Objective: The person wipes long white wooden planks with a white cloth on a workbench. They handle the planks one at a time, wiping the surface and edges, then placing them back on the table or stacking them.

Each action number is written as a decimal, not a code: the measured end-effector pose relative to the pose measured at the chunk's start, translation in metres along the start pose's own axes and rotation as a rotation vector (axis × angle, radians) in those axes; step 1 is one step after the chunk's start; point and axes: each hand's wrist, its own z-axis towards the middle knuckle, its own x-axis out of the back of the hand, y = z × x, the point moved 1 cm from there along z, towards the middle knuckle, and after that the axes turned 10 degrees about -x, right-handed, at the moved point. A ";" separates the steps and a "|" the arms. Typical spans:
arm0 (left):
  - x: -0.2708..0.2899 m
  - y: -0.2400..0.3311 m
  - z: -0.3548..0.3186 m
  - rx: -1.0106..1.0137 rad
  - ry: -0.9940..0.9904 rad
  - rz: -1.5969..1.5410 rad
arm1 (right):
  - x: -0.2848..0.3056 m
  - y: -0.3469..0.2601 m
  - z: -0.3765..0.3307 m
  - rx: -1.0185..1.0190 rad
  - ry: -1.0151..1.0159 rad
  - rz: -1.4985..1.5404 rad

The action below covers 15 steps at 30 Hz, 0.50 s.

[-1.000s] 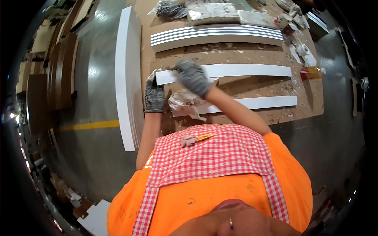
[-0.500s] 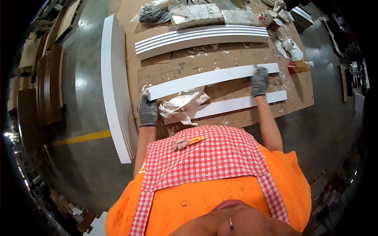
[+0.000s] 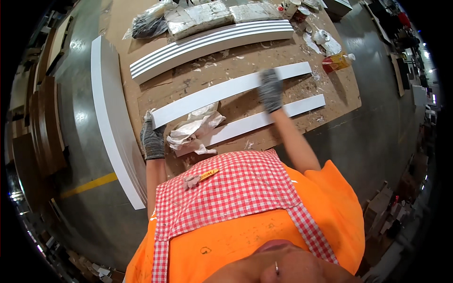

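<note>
A long white board (image 3: 207, 95) lies across the middle of the work surface, its left end in the grip of my left hand (image 3: 153, 140), which wears a grey knitted glove. My right hand (image 3: 270, 92), in a matching glove, is over the right half of the same board. Motion smears its fingers, so whether they hold anything is hidden. Below the board's left part sits a crumpled white cloth (image 3: 196, 131), partly covering a second white board (image 3: 245, 124) nearer to me.
A brown, paint-spotted tabletop (image 3: 330, 111) carries a stack of white boards (image 3: 212, 49) farther back. Wrapped blocks (image 3: 200, 20) and a plastic bag (image 3: 148, 23) lie behind it. At the right edge lies a bottle of amber liquid (image 3: 336, 62). More long white boards (image 3: 109, 104) stand along the left side.
My right hand has moved left along the board, toward its middle. My left hand keeps its hold on the left end. The whole view has shifted and tilted slightly.
</note>
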 end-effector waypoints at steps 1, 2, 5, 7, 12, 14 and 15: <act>0.001 -0.001 -0.001 -0.017 0.019 0.012 | 0.020 0.038 0.021 -0.197 -0.045 -0.102; 0.000 -0.002 -0.003 -0.028 0.033 0.022 | 0.046 0.067 0.041 -0.395 -0.086 -0.213; -0.012 0.002 -0.002 -0.037 -0.003 0.098 | 0.092 0.153 0.066 -0.480 0.016 -0.395; -0.015 0.006 0.001 -0.063 -0.001 0.159 | 0.073 0.109 0.057 -0.287 0.006 -0.159; -0.008 -0.003 0.004 -0.055 0.047 0.083 | 0.038 0.045 0.029 -0.006 -0.086 -0.183; 0.000 -0.008 0.006 -0.060 0.061 0.076 | 0.059 0.096 0.048 -0.222 0.047 -0.118; -0.002 -0.007 0.006 -0.052 0.037 0.104 | 0.078 0.137 0.058 -0.392 0.066 -0.230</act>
